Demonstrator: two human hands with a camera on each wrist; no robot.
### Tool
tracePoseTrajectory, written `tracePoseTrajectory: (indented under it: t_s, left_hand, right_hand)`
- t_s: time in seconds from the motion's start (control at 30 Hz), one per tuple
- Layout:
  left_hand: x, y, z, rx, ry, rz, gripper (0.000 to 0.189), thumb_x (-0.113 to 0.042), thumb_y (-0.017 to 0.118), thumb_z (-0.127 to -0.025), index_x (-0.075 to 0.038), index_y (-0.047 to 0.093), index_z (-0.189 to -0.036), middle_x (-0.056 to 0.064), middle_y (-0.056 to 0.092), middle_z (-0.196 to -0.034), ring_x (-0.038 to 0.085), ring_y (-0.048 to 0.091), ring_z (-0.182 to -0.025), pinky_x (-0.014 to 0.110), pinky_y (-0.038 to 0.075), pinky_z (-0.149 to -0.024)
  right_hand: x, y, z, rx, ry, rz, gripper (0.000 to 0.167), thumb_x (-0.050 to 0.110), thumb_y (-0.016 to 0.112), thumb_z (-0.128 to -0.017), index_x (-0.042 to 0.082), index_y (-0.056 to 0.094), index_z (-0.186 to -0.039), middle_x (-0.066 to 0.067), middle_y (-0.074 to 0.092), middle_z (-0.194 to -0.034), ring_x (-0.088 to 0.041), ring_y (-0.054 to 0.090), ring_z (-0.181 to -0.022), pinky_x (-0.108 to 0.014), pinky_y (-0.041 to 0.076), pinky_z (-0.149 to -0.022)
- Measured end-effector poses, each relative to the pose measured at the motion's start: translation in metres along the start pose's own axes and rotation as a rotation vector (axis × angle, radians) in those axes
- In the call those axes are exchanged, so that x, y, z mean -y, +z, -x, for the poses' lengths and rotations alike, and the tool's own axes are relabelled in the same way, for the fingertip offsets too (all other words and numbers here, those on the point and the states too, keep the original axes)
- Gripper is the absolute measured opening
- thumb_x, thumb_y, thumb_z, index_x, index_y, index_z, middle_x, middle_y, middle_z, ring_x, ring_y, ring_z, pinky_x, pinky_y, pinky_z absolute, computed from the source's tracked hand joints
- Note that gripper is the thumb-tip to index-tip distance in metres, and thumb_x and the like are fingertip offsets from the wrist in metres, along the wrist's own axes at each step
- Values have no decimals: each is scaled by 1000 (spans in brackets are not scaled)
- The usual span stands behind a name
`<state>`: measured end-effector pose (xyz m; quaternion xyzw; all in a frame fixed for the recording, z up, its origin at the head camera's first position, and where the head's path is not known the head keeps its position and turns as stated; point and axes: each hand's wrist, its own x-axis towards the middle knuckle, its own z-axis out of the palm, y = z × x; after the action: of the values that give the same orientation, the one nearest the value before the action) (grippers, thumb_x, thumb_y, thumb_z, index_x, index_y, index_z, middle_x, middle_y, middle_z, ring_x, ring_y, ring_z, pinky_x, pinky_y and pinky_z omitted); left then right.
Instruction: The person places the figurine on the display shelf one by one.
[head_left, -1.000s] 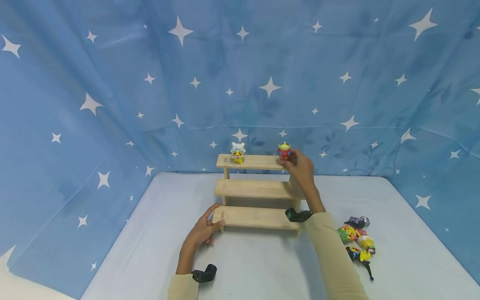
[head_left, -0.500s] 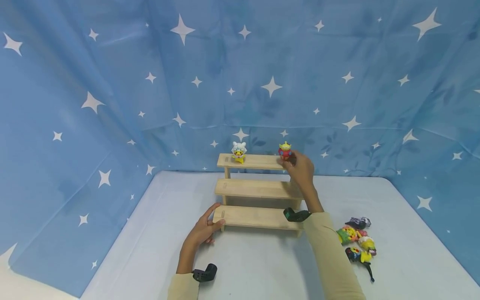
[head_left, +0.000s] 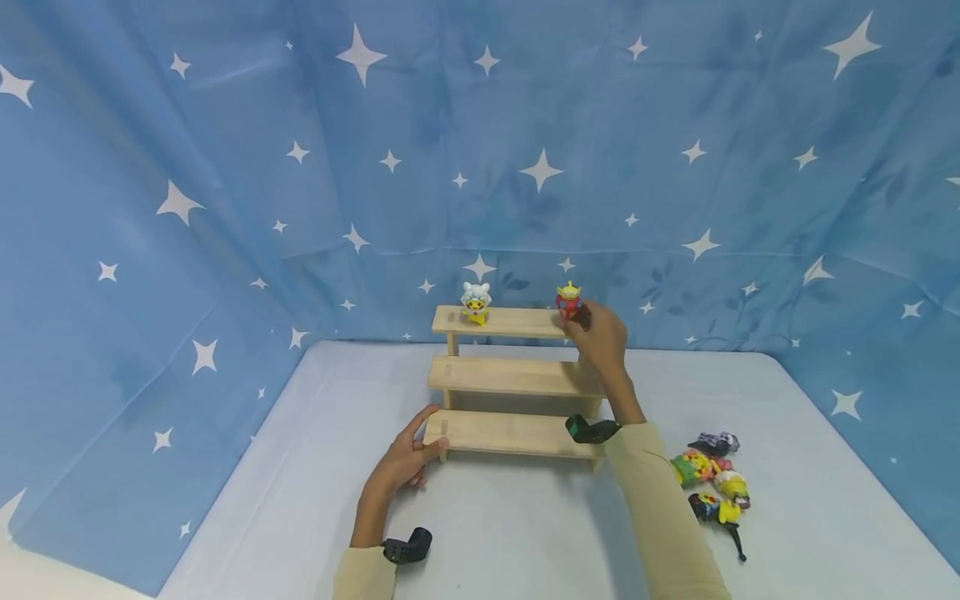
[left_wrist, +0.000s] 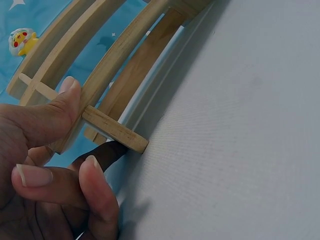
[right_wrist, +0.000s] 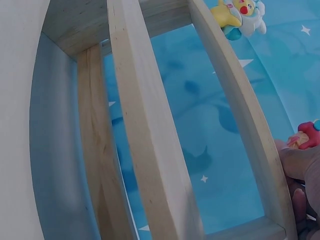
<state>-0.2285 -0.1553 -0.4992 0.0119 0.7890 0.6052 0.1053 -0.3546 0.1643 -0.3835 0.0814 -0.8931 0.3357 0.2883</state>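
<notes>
A three-tier wooden display stand (head_left: 510,375) stands on the white table. My left hand (head_left: 405,460) grips the left end of its lowest tier, with the thumb (left_wrist: 67,102) on the board and the other fingers below and beside it. At the right end of the top tier, my right hand (head_left: 604,337) pinches a small toy figurine (head_left: 568,302) with a yellow-green alien head and a red body. The figurine is upright, its base right at the board. Further left on the same tier stands a yellow figurine (head_left: 476,305) in a white hood.
Several colourful figurines (head_left: 693,467) lie in a cluster on the table to the right of my right forearm. A blue curtain (head_left: 540,217) with white stars hangs behind and at both sides. Black wrist cameras (head_left: 407,546) sit on both wrists.
</notes>
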Motion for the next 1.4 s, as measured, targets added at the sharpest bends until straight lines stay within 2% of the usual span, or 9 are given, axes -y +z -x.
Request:
tracePoseTrajectory:
  t_s: [0.27,0.47,0.57,0.77,1.0,1.17,1.4]
  left_hand:
    - [3,1,1,32,8,-10,73,-29,68,-92,-24,29,-154,-5,39,-49,8,34,-37,23,40,-42]
    - [2,-2,0,-1,9,-23,72,-30,68,-92,-26,31,-153,-4,39,-48,8,35,-37,23,40,-42]
    - [3,-1,0,-5,9,-28,71,-28,68,-92,-25,31,-153,-4,39,-48,8,36,-36,23,39,-41]
    - [7,1,2,30,29,-18,73,-28,67,-93,-21,29,-154,-4,39,-49,7,36,-36,23,39,-41]
    - [8,0,2,35,50,-6,74,-29,68,-92,-21,27,-154,-7,37,-47,4,34,-35,22,39,-41]
    - [9,0,5,32,39,-4,75,-29,68,-92,-21,27,-154,-6,37,-48,5,34,-36,23,40,-42]
    - [6,0,3,23,38,-16,72,-29,67,-93,-22,29,-153,-5,39,-49,6,37,-36,23,40,-41]
  right_hand:
    - [-2,-2,3,23,24,1,27,25,77,-85,2,69,-96,-16,68,-79,-30,58,-72,-43,43,-67]
    - [-1,1,1,-2,-23,-8,27,24,77,-84,1,69,-95,-16,67,-78,-30,57,-71,-44,43,-65]
    - [-1,1,2,6,-18,-2,26,23,76,-85,0,68,-94,-15,64,-76,-30,55,-70,-43,41,-65]
    - [-6,1,6,8,5,23,25,19,76,-83,-1,68,-95,-16,64,-77,-31,56,-74,-45,42,-67]
    - [-5,2,8,-11,-8,6,31,25,79,-83,0,70,-98,-16,68,-80,-32,59,-74,-46,44,-69]
    - [-4,1,12,2,-8,-25,38,28,79,-82,0,70,-106,-18,72,-92,-33,65,-80,-48,50,-75]
    - [-4,-6,15,4,2,-111,40,20,79,-83,-5,68,-112,-23,71,-105,-37,70,-92,-48,56,-78]
